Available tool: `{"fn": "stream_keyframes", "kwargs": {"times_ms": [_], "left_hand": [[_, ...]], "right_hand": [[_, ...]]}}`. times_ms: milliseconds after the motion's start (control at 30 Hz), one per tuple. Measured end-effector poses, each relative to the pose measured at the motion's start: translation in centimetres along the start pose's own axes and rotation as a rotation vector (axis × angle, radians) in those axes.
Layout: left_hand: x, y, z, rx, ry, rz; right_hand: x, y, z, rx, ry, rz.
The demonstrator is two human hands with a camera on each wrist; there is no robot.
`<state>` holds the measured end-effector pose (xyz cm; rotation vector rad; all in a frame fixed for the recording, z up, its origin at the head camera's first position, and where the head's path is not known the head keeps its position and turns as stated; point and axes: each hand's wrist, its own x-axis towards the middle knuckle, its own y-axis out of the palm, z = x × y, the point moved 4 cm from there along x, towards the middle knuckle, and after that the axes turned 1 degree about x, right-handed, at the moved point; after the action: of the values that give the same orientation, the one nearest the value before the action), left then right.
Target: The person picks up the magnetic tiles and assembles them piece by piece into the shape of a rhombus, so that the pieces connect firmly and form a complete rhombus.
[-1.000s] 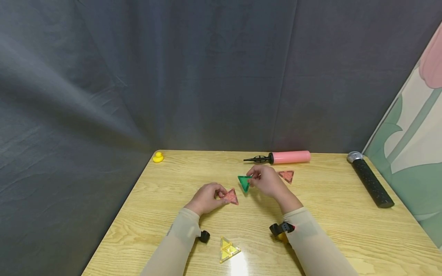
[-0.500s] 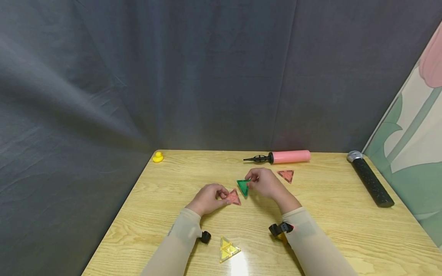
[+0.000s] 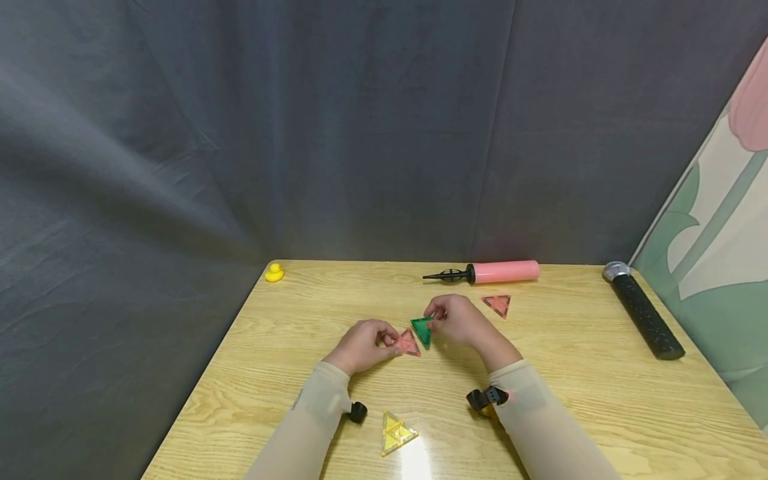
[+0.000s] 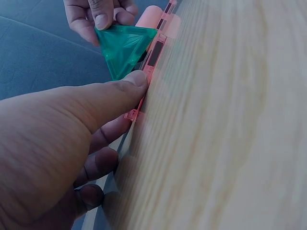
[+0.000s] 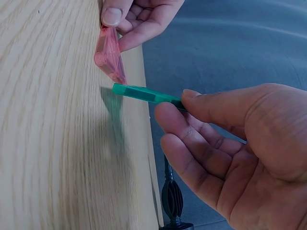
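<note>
Wooden tabletop (image 3: 288, 333), triangles (image 3: 409, 343) (image 3: 423, 331) between hands (image 3: 362, 345) (image 3: 462, 321)

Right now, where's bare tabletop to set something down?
Bare: between yellow rubber duck and left hand; between right sleeve and black microphone. Crowded: between left hand and right hand, where red triangular tile and green triangular tile are close.

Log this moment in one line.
left hand: pinches red tile | right hand: pinches green tile | tile contact: unclear | yellow tile: on table
</note>
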<state>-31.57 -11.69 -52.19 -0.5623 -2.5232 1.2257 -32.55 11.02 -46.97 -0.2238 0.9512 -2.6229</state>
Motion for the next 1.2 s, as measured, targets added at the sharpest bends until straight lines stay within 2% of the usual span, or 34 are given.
{"fn": "stream_keyframes", "kwargs": {"times_ms": [233,733,1067,1200], "left_hand": [[-0.1,0.0,-0.1,-0.005,-0.022,0.001],[-0.1,0.0,-0.5,-0.029,-0.014,0.013],[0.0,0.3,-0.5,-0.045,-0.004,0.029],[-0.1,0.4,-0.5,-0.052,0.004,0.038]], "right_hand": [[0.0,0.4,-0.1,0.004,0.002,0.023],[0.1,0.8,0.0,0.001,0.014,0.036],[-0.1,1.3,-0.5,-0.014,0.081,0.125],[-0.2,1.7,-1.0,-0.030,0.096,0.184]]}}
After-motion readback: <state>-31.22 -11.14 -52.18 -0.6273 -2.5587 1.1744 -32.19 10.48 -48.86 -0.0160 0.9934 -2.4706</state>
